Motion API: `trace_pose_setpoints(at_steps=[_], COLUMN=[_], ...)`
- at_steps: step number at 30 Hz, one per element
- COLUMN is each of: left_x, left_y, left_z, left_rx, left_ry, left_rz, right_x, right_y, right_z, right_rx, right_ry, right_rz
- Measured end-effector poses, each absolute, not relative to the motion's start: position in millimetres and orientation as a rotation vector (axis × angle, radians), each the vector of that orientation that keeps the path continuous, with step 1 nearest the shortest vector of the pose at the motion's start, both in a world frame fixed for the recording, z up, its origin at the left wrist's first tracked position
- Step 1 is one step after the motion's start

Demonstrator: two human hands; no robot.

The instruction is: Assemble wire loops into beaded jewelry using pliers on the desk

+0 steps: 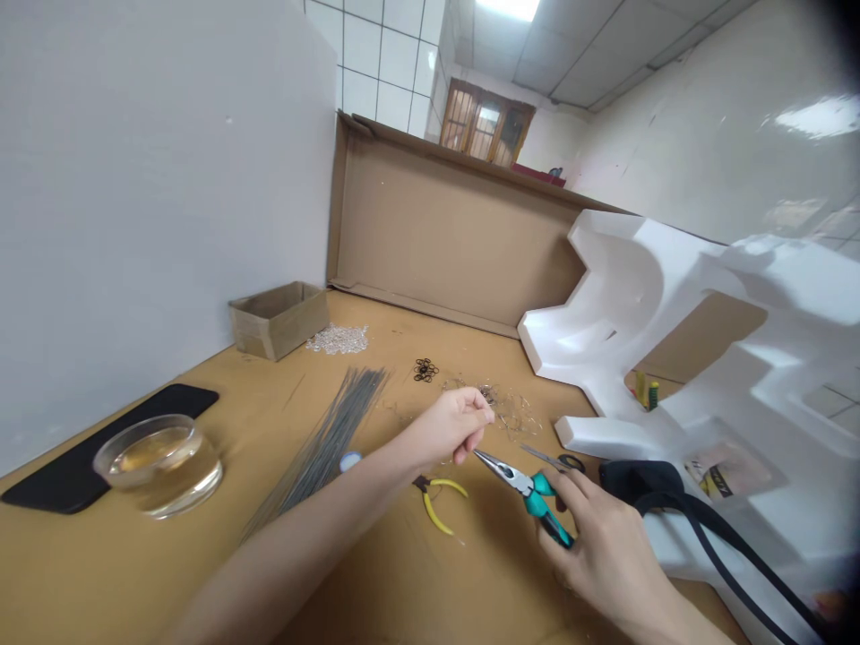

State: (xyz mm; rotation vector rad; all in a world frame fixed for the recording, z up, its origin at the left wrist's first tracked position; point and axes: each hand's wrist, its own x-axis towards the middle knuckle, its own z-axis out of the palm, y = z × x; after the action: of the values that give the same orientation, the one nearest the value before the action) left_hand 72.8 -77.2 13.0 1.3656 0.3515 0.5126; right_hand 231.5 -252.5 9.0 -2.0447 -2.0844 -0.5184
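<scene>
Teal-and-black long-nose pliers (pixel 514 477) are held by their handles in my right hand (pixel 595 533), with the fingers wrapped round them. The pliers' tip points up and left, close beside my left hand (pixel 459 423). That hand is closed in a pinch; what it holds, if anything, is too small to make out. Behind it lies a loose tangle of thin wire pieces (pixel 517 412). Yellow-handled pliers (pixel 440 515) rest on the table below my left wrist. A bundle of straight grey wires (pixel 329 439) lies left of my forearm.
At the left are a glass bowl of liquid (pixel 165 475), a black mat (pixel 181 401), a cardboard box (pixel 280 327) and clear beads (pixel 339 339). Black rings (pixel 424 370) lie mid-table. Scissors (pixel 570 462) and white foam (pixel 605 434) are at the right. A cardboard panel (pixel 457 233) stands behind.
</scene>
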Motion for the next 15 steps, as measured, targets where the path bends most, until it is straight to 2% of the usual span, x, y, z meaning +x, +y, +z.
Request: trace_pose_setpoints(at_steps=[4, 7, 15], left_x=[77.3, 78.4, 74.9], left_y=[-81.4, -81.9, -76.3], left_z=[6.8, 5.2, 12.2], left_rx=[1.511, 1.588, 1.446], left_ry=[0.468, 0.494, 0.353], left_rz=[0.475, 0.427, 0.342], right_x=[235.1, 235.4, 245.0], right_y=[-256.3, -258.3, -259.6], right_z=[3.1, 5.8, 30.2], right_rx=[-1.965, -1.898, -1.862], right_ry=[-2.155, -2.192, -2.267], right_rz=[-0.984, -1.185, -1.207])
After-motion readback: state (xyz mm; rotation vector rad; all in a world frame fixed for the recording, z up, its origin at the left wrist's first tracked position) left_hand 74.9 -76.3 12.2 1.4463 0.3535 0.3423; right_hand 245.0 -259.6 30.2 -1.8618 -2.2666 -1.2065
